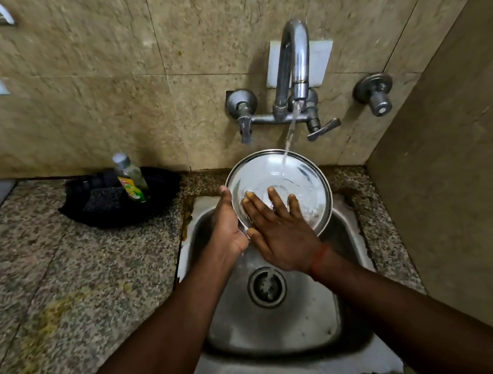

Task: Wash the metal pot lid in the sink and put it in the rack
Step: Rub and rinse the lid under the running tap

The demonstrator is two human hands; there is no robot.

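Metal pot lid (297, 171) tilted over sink (280, 326), gripped at rim by left hand (227, 226); right hand (278, 237) flat, fingers (275, 199) spread on it, seemingly rubbing under faucet (294, 65) stream.

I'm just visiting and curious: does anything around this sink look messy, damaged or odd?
Yes. A yellowish stain smears the granite counter left of the sink, and brownish grime marks the sink's upper-left edge. Otherwise nothing stands out.

Dish soap bottle (131, 178), standing in the black holder (163, 190) on the counter: yellow-green label present, lettering blurred and unreadable. No other text, number or sign is legible anywhere in view.
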